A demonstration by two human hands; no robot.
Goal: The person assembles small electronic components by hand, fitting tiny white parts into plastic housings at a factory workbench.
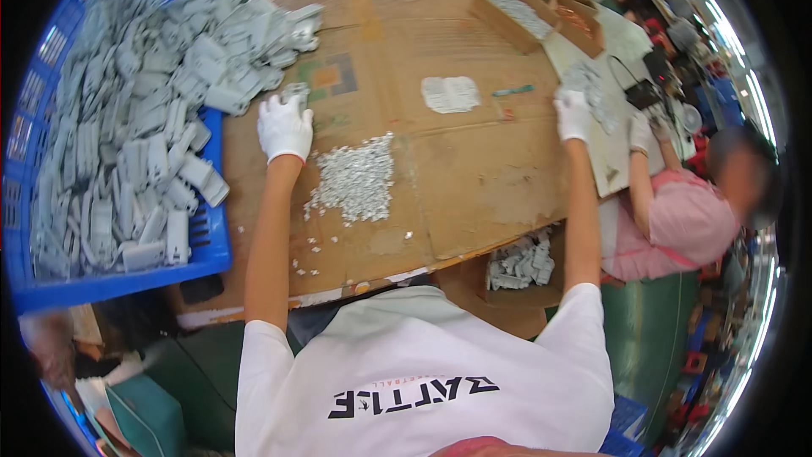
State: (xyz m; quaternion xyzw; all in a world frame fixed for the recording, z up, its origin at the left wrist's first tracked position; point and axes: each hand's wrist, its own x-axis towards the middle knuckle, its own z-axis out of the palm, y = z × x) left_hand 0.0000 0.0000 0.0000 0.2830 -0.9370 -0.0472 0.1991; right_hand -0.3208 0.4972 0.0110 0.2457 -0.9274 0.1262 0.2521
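We cannot tell whether our left hand [284, 129] or right hand [573, 116] pinches anything. The table [486, 173]'s near edge has room.

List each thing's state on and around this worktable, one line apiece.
Blue plastic crate: open, heaped with pale grey plastic housings, some spilling past the rim.
Small white pieces: loose, spread in a patch, a few strays.
Cardboard box under the table edge: open, holding white parts.
Teal strip: lying flat.
Left hand: gloved, grip unclear.
Right hand: gloved, beside a pale pile, grip unclear.
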